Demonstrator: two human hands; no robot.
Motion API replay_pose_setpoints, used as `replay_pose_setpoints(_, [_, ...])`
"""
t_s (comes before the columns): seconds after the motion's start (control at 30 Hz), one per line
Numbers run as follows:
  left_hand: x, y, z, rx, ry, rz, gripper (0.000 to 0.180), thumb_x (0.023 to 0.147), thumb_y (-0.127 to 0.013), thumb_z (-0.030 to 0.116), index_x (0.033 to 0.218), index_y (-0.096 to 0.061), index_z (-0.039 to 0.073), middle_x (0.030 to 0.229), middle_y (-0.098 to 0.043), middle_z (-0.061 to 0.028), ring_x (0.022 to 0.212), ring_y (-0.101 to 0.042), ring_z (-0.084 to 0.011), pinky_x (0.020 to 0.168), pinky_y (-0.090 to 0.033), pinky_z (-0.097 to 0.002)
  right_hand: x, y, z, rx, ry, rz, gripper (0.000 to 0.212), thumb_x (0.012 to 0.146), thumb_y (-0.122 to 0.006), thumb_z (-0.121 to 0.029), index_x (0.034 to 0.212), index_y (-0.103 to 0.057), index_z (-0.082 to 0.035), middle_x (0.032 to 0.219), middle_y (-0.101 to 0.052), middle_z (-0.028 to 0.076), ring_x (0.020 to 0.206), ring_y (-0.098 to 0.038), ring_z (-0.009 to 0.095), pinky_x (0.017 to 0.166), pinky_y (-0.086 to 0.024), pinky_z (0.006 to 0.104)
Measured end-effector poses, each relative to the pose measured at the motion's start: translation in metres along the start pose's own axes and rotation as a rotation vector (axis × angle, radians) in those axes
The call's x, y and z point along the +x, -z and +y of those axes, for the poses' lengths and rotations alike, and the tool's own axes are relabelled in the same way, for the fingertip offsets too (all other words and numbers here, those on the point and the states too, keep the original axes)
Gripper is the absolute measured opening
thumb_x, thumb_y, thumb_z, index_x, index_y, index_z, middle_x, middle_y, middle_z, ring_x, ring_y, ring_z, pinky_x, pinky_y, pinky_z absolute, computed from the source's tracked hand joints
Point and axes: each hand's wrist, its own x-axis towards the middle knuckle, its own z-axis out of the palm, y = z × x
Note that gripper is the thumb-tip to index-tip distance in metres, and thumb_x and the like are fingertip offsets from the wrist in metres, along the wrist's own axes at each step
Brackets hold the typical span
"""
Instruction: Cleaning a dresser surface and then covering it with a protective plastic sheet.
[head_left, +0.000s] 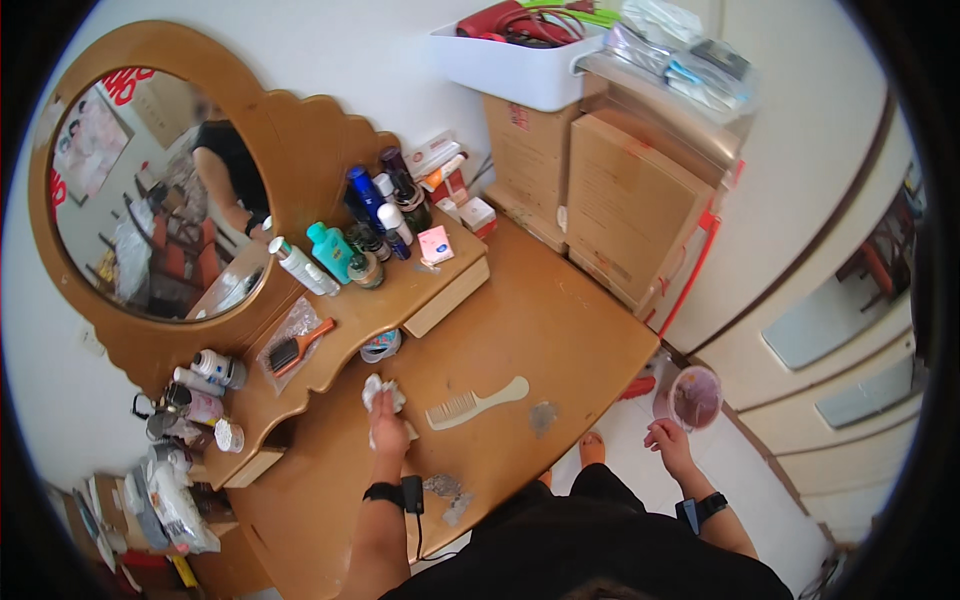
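Note:
My left hand (pixel 390 428) presses a crumpled white tissue (pixel 382 393) onto the brown dresser top (pixel 330 480). Its fingers lie over the tissue, close to the raised shelf. Just right of that hand rests a cream wide-toothed comb (pixel 476 403). Two grey patches of what looks like lint or dust lie on the wood, one patch (pixel 543 418) beyond the comb and another patch (pixel 450 497) by my left wrist. Off the dresser's right side hangs my right hand (pixel 672 447), loosely curled with nothing visible in it, near a pink bin (pixel 694 398).
A round mirror (pixel 160 190) backs the dresser. Its shelf carries several bottles (pixel 330 252) and a hairbrush (pixel 300 347). Below the shelf edge sits a small round container (pixel 381 345). Cardboard boxes (pixel 640 200) and a white basket (pixel 520 75) stand at the far right.

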Motion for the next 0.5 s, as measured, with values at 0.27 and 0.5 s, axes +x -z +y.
replay_pose_setpoints(0.27, [-0.192, 0.056, -0.036, 0.332, 0.682, 0.307, 0.06, 0.069, -0.045, -0.006, 0.128, -0.035, -0.003, 0.129, -0.037, -0.0254, 0.12, -0.035, -0.04, 0.102, -0.027, -0.0423, 0.126, -0.04, -0.106, -0.153, 0.198, -0.494, 0.021, 0.089, -0.049, -0.02, 0.092, -0.055, 0.0, 0.075, -0.058, 0.003, 0.071, -0.056, 0.01, 0.065, -0.046, 0.024])
replay_pose_setpoints(0.5, [-0.231, 0.016, 0.092, 0.374, 0.776, 0.337, 0.054, 0.07, -0.043, -0.006, 0.124, -0.038, -0.005, 0.128, -0.038, -0.0253, 0.119, -0.035, -0.0407, 0.102, -0.026, -0.0431, 0.193, -0.086, -0.105, -0.031, 0.328, -0.857, 0.018, 0.09, -0.048, -0.017, 0.094, -0.054, 0.0, 0.076, -0.057, 0.004, 0.071, -0.056, 0.01, 0.067, -0.047, 0.0239])
